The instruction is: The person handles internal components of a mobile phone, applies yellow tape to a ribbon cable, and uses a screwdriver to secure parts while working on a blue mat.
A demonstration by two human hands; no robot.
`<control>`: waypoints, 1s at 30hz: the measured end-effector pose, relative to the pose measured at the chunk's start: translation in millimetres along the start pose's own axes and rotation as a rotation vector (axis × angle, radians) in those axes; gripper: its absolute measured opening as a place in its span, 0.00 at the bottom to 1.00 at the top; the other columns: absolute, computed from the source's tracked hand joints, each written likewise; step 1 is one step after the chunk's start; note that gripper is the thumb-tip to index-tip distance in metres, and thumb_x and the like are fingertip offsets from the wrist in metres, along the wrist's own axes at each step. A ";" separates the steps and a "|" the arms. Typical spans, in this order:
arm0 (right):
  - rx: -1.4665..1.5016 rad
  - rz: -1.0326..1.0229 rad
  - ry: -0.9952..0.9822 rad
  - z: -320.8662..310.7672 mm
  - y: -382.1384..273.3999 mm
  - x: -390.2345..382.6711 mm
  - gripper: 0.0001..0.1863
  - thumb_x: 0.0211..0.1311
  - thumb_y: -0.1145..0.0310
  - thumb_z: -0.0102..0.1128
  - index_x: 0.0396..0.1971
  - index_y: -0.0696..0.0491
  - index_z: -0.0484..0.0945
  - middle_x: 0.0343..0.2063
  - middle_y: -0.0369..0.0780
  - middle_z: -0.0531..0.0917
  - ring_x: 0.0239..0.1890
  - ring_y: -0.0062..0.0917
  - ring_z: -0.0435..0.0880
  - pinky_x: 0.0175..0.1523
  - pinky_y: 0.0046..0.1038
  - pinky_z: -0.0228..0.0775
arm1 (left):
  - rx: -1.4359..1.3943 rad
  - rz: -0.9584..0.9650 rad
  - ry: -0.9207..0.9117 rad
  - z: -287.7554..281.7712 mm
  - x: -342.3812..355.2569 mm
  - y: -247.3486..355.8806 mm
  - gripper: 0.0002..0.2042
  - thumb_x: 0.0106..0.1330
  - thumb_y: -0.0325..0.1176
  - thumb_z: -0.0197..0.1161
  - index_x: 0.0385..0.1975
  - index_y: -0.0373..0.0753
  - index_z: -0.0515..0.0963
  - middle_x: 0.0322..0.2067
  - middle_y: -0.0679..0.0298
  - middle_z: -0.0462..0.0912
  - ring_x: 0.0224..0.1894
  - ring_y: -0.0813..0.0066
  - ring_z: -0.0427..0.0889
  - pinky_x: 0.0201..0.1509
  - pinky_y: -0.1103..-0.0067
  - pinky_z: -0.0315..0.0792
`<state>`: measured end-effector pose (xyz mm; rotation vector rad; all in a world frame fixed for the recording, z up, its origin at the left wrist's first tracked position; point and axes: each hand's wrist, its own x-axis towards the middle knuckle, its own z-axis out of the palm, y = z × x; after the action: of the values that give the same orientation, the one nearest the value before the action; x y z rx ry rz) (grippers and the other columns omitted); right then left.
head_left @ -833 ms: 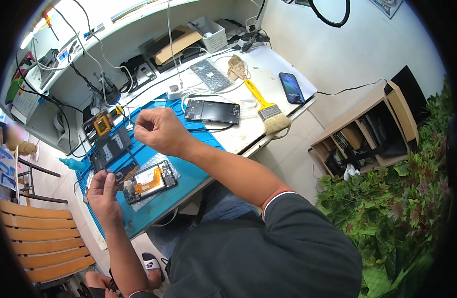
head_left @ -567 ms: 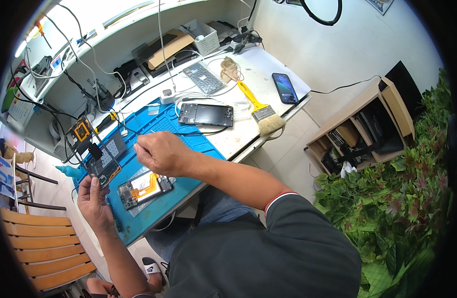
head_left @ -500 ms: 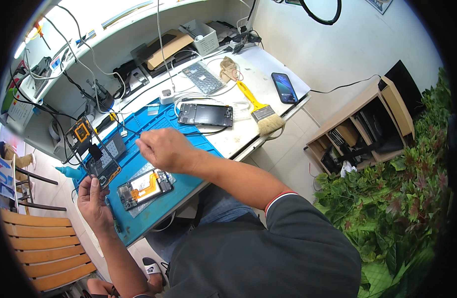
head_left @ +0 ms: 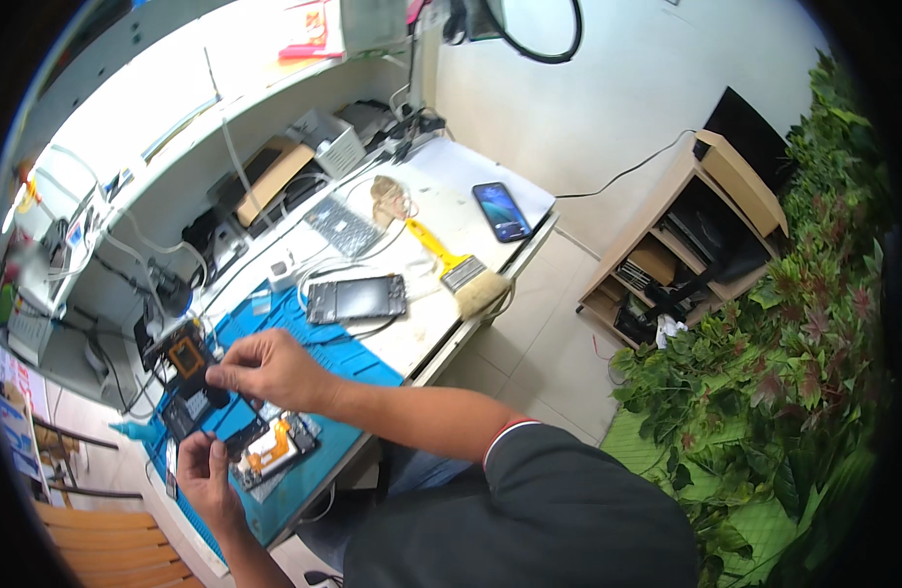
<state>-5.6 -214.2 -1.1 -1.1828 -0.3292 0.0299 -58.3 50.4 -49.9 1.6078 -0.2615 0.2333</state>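
My left hand (head_left: 211, 480) is closed in a pinch on the lower end of a dark phone frame (head_left: 183, 355), held tilted above the left end of the blue mat (head_left: 365, 363). An orange-edged square shows on its upper part. My right hand (head_left: 279, 372) is closed too, thumb and fingertips pressed together at the frame's right edge, beside a small black piece. Beneath my hands lies an opened phone (head_left: 271, 451) with a white battery and an orange flex cable, on clear plastic wrap.
Farther right on the bench are a second opened phone (head_left: 357, 298), a yellow-handled brush (head_left: 461, 270) and a lit smartphone (head_left: 502, 213). A bubble-wrap pouch (head_left: 341, 227) and white cables lie behind. A wooden shelf unit (head_left: 657, 257) stands right of the bench.
My right hand has come left and down, to the frame's edge. My left hand still holds the frame. The view has turned, shifting the bench leftward and down.
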 end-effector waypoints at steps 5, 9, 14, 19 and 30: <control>0.135 -0.030 -0.099 -5.5 14.5 -0.3 0.16 0.78 0.60 0.76 0.43 0.60 0.93 0.28 0.32 0.87 0.27 0.12 0.81 0.33 0.21 0.73 | -0.108 -0.056 0.020 -0.3 -1.8 -9.5 0.09 0.82 0.30 0.70 0.55 0.38 0.82 0.49 0.68 0.85 0.44 0.82 0.83 0.44 0.81 0.77; 0.154 -0.042 -0.083 -14.4 20.5 -7.0 0.16 0.80 0.61 0.74 0.45 0.61 0.92 0.28 0.32 0.87 0.27 0.13 0.81 0.32 0.22 0.73 | -0.106 -0.089 -0.016 6.1 1.0 -6.0 0.08 0.82 0.29 0.69 0.55 0.38 0.81 0.49 0.67 0.85 0.44 0.82 0.82 0.45 0.82 0.77; 0.136 -0.066 -0.043 -22.3 30.8 -4.7 0.16 0.82 0.60 0.71 0.45 0.61 0.92 0.27 0.32 0.85 0.26 0.14 0.81 0.32 0.23 0.73 | -0.103 -0.100 -0.036 12.4 5.4 -6.9 0.08 0.80 0.28 0.71 0.51 0.34 0.80 0.46 0.65 0.83 0.45 0.82 0.79 0.52 0.84 0.73; 0.050 -0.021 -0.002 -25.1 30.7 -3.5 0.16 0.82 0.60 0.71 0.46 0.60 0.91 0.27 0.32 0.85 0.27 0.14 0.81 0.32 0.23 0.73 | -0.123 -0.051 -0.045 11.5 10.1 -18.2 0.08 0.83 0.29 0.68 0.55 0.37 0.80 0.49 0.66 0.84 0.46 0.81 0.83 0.47 0.81 0.79; 0.108 0.081 -0.157 -2.5 42.7 -4.7 0.13 0.80 0.65 0.71 0.49 0.61 0.90 0.36 0.40 0.93 0.36 0.22 0.93 0.42 0.28 0.91 | -0.205 -0.195 0.180 3.9 -5.4 2.6 0.10 0.80 0.32 0.72 0.52 0.39 0.79 0.44 0.67 0.83 0.44 0.78 0.85 0.46 0.82 0.80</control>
<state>-3.0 -201.1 -41.9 -1.0884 -0.4123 0.2090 -64.3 46.5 -49.3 1.3887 0.0109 0.1932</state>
